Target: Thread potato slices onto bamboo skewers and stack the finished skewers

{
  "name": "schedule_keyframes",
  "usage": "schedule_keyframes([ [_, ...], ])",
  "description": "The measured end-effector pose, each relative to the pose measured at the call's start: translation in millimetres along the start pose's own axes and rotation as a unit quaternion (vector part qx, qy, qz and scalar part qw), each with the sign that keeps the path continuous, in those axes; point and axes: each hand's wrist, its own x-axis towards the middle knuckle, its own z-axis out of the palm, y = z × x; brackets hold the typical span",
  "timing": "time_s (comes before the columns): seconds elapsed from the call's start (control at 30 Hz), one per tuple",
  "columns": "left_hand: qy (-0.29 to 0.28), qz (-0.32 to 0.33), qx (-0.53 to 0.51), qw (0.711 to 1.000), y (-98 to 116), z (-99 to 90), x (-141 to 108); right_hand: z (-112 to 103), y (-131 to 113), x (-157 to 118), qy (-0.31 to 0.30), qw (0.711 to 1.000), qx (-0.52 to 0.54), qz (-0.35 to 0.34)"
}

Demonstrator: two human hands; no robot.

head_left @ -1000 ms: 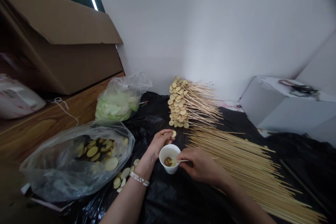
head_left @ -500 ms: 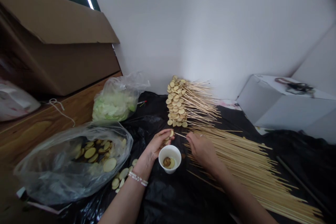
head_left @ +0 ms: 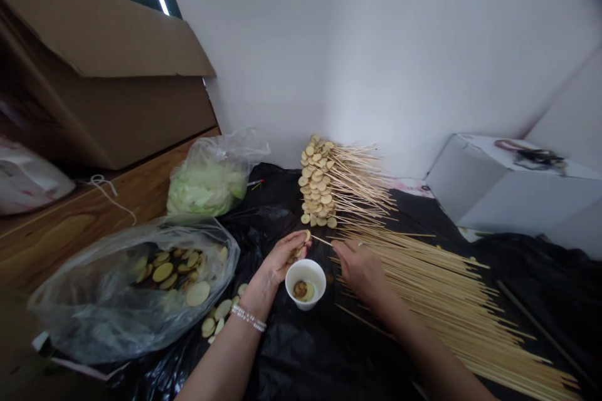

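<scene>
My left hand [head_left: 285, 254] is closed on potato slices [head_left: 308, 235], one of them held up at the fingertips. From the right, my right hand [head_left: 360, 266] grips a bamboo skewer [head_left: 322, 240], whose far end meets that slice. Just below my left hand stands a white cup [head_left: 305, 285] with a few pieces of potato in it. Behind the hands lies a stack of skewered potato slices [head_left: 318, 185], sticks pointing right. Loose bamboo skewers [head_left: 451, 301] spread out under and beyond my right forearm. More loose slices [head_left: 221, 311] rest left of my left wrist.
A clear plastic bag [head_left: 108, 319] of potato slices lies open at the left. Behind it sits a bag of cut cabbage [head_left: 207, 185]. A cardboard box [head_left: 117, 106] stands at back left, a white box [head_left: 508, 182] at right. Black plastic sheeting [head_left: 301, 357] covers the work surface.
My right hand has shifted very slightly left with the skewer, toward the slice in my left hand. The other things stay in place; the view has shifted a little.
</scene>
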Motion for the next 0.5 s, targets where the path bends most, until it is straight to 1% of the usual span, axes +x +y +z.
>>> schedule_keyframes([
  [0.1,-0.004,0.002,-0.002,1.000,0.2,0.1,0.5,-0.8,-0.4,0.2,0.000,1.000,-0.009,0.001],
  [0.3,0.010,0.001,-0.006,1.000,-0.4,0.2,0.9,-2.3,-1.2,0.3,-0.005,1.000,-0.015,-0.002],
  [0.5,0.011,0.005,0.009,1.000,-0.4,1.4,0.5,-2.3,-1.5,0.0,-0.015,1.000,-0.020,0.000],
])
